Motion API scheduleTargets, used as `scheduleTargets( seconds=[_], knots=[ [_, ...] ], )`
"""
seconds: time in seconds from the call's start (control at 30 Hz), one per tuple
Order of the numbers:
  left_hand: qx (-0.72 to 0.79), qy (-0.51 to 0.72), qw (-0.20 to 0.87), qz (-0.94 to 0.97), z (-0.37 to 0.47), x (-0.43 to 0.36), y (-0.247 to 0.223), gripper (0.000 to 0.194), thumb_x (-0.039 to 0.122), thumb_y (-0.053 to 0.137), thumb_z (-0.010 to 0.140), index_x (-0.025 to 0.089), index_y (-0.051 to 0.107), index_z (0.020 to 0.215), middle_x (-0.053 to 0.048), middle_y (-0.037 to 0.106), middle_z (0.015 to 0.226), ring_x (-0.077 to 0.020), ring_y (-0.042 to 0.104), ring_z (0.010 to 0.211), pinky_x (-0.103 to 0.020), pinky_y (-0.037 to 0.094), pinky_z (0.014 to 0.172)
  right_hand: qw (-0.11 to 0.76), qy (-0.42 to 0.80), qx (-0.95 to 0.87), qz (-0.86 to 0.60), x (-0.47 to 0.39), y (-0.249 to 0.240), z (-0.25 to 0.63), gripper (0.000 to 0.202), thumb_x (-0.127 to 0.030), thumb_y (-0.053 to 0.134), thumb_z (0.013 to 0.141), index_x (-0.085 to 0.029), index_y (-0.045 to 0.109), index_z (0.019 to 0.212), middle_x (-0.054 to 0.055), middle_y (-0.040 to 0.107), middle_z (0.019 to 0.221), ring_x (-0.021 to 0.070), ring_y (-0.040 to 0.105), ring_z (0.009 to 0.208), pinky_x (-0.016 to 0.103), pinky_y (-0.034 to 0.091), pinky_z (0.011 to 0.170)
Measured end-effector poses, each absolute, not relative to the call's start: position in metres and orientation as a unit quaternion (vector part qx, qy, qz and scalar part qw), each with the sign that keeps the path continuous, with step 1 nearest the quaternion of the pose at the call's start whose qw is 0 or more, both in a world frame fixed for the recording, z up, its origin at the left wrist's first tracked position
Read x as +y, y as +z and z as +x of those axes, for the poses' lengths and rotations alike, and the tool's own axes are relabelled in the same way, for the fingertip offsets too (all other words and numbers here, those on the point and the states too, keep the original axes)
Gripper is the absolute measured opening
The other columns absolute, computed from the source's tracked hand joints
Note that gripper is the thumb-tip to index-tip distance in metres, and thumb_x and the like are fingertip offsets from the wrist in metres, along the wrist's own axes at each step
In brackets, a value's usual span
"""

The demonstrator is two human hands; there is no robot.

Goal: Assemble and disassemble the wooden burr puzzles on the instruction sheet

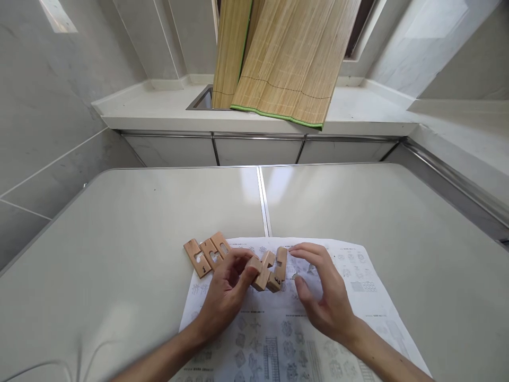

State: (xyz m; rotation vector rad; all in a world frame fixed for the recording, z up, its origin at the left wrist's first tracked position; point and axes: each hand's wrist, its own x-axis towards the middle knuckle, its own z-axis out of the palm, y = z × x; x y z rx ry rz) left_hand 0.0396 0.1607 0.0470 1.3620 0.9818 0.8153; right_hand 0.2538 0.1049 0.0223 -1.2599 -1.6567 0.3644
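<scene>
My left hand (233, 284) pinches a group of notched wooden puzzle blocks (262, 276) between thumb and fingers, just above a printed paper sheet (254, 329). A dark number is marked on one block. At the right side of the group stands another notched wooden block (281, 263); I cannot tell whether it is joined to the rest. My right hand (324, 292) is open, thumb and fingers apart, its index fingertip close to that block. Flat wooden pieces with cut-outs (199, 258) lie left of the blocks, partly on the paper's edge, one partly behind my left hand.
The pale table (131, 228) has a metal seam (263, 199) down its middle. Beyond it, a bamboo mat (294, 63) hangs over a white counter (159, 114) and partly covers a sink (201, 99). Thin blurred cables (79, 361) show at the lower left.
</scene>
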Motion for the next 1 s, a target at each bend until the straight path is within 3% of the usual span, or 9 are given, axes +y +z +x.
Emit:
scheduleTargets(
  seconds=[0.27, 0.57, 0.83, 1.0],
  knots=[
    [0.333, 0.352, 0.561, 0.671, 0.036, 0.159, 0.04, 0.022, 0.044, 0.064, 0.104, 0.022, 0.065, 0.106, -0.003, 0.066, 0.097, -0.0178, 0.063, 0.089, -0.029, 0.053, 0.081, 0.429, 0.187, -0.729, -0.499, 0.101, 0.023, 0.246, 0.077, -0.039, 0.078, 0.089, -0.025, 0.039, 0.154, 0.016, 0.056, 0.139, 0.0384, 0.052, 0.133, 0.062, 0.051, 0.108],
    [0.324, 0.348, 0.534, 0.699, 0.036, 0.159, 0.04, 0.024, 0.045, 0.065, 0.103, 0.021, 0.065, 0.104, -0.003, 0.065, 0.093, -0.0178, 0.061, 0.084, -0.03, 0.051, 0.08, 0.47, 0.172, -0.722, -0.478, 0.099, 0.025, 0.241, 0.069, -0.024, 0.075, 0.086, -0.025, 0.043, 0.147, 0.012, 0.063, 0.125, 0.033, 0.061, 0.118, 0.055, 0.057, 0.098],
    [0.385, 0.36, 0.556, 0.643, 0.039, 0.158, 0.043, 0.027, 0.049, 0.061, 0.104, 0.022, 0.063, 0.108, -0.006, 0.07, 0.104, -0.0217, 0.068, 0.098, -0.034, 0.055, 0.087, 0.476, 0.151, -0.665, -0.556, 0.103, 0.023, 0.253, 0.062, -0.033, 0.073, 0.091, -0.026, 0.045, 0.146, 0.012, 0.064, 0.129, 0.0314, 0.064, 0.114, 0.051, 0.059, 0.095],
    [0.417, 0.338, 0.57, 0.622, 0.039, 0.157, 0.038, 0.033, 0.054, 0.059, 0.104, 0.021, 0.061, 0.111, -0.002, 0.065, 0.087, -0.018, 0.065, 0.078, -0.033, 0.055, 0.075, 0.452, 0.149, -0.626, -0.618, 0.112, 0.023, 0.264, 0.053, -0.04, 0.073, 0.093, -0.027, 0.051, 0.14, 0.012, 0.066, 0.128, 0.0297, 0.066, 0.103, 0.05, 0.061, 0.091]
  ],
)
